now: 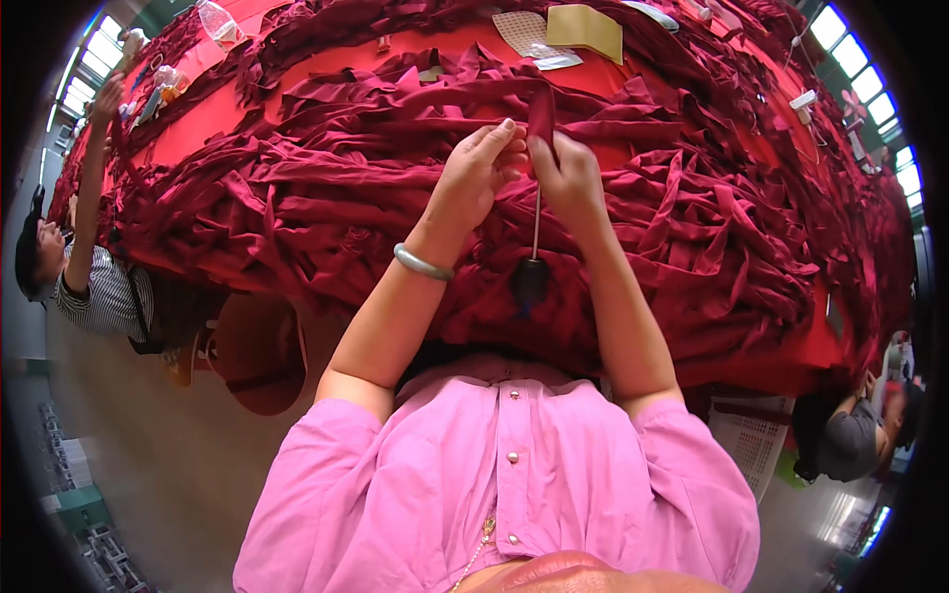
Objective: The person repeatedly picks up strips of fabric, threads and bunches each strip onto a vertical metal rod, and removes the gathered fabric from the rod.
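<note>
My right hand (570,181) is closed round a dark red fabric strip (541,111), whose upper part sticks up past the thumb. Below this hand runs a thin metal rod (537,222), ending in a dark handle (531,282) close to my body. The rod's upper end is hidden at the hand and strip. Just left of the strip, my left hand (474,176) hovers with loosely bent fingers, slightly apart, and nothing visible in them. A large tangle of dark red fabric strips (356,178) lies beneath and around both hands.
Bright red cloth (435,49) covers the table. At the far side lie a yellow pad (585,33), papers (521,35) and a clear plastic bottle (218,22). A brown-orange stool (259,354) stands at left. One person (109,287) works at left, another (852,440) at right.
</note>
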A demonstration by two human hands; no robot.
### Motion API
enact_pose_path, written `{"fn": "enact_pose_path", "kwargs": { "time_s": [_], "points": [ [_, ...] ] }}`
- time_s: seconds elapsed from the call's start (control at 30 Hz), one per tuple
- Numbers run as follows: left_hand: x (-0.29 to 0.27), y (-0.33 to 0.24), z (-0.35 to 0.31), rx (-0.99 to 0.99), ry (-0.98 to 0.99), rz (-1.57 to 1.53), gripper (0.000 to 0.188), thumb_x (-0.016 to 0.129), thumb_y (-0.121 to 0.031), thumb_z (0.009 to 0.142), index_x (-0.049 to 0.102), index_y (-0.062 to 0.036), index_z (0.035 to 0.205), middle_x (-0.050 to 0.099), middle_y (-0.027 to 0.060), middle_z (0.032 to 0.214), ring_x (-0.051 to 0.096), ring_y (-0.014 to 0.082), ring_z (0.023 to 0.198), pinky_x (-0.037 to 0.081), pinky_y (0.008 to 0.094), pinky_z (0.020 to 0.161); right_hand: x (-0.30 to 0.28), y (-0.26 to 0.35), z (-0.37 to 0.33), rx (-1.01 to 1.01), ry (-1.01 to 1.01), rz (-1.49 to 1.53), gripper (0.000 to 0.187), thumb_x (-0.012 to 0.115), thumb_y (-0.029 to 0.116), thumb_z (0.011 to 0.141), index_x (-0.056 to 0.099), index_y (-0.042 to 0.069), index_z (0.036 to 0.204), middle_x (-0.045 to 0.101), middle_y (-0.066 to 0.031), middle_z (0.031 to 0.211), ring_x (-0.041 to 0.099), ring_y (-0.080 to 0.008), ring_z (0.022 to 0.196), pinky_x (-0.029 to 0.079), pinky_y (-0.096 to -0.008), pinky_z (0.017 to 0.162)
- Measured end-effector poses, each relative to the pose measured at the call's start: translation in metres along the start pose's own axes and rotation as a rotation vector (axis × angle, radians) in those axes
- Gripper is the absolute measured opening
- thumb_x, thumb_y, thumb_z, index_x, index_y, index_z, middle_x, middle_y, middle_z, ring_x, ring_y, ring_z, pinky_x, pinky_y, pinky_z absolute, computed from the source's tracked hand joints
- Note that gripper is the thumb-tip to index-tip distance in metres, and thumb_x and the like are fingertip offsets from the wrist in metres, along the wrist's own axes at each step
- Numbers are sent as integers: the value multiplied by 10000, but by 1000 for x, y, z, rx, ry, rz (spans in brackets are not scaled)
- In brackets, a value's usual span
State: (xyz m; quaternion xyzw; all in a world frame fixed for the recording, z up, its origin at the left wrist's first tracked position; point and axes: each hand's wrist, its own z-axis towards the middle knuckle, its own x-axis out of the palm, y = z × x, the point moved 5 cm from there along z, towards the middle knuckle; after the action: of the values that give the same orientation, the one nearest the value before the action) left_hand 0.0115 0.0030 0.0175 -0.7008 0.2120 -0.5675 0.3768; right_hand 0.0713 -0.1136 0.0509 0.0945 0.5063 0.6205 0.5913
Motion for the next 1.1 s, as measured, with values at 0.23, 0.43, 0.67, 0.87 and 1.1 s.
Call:
{"fn": "enact_pose_path", "kwargs": {
  "time_s": [0.23, 0.43, 0.67, 0.87, 1.1],
  "points": [
    [12, 12, 4, -12, 167, 77, 150, 630, -240, 917, 619, -91, 906, 590, -37, 760, 528, 46, 623, 392, 185, 521, -26, 8, 0, 113, 228, -272, 419, 531, 393, 909, 599, -1, 786, 591, -232, 697, 601, -414, 705, 452, -460, 625],
    [9, 10, -6, -33, 192, 270, 156, 640, -233, 911, 583, -101, 849, 544, -51, 737, 473, 20, 598, 362, 180, 506, -6, -16, 53, -16, -66, -195, 440, 546, 384, 909, 571, -21, 739, 588, -231, 683, 599, -404, 675, 436, -443, 586],
    [20, -6, 9, 36, 116, 18, 117, 610, -190, 928, 622, -74, 929, 646, -12, 825, 573, 51, 664, 438, 188, 569, -4, 9, -57, 152, 189, 288, 349, 572, 276, 922, 568, -32, 759, 494, -99, 577, 476, -116, 556, 391, -333, 520],
    [12, 2, -15, 113, 174, 630, 167, 571, -185, 939, 599, -84, 810, 537, -71, 645, 463, 6, 560, 332, 167, 486, -13, -25, 33, 278, 139, 567, 402, 557, 321, 958, 550, 18, 695, 483, 41, 596, 386, -40, 569, 327, -253, 486],
    [20, -27, 9, 195, 28, 401, 276, 562, -272, 956, 604, -43, 807, 533, -44, 638, 444, 22, 539, 345, 193, 479, 7, 2, -21, 124, -15, 284, 349, 565, 253, 948, 582, 4, 703, 465, 63, 579, 397, -32, 562, 331, -261, 482]
  ]
}}
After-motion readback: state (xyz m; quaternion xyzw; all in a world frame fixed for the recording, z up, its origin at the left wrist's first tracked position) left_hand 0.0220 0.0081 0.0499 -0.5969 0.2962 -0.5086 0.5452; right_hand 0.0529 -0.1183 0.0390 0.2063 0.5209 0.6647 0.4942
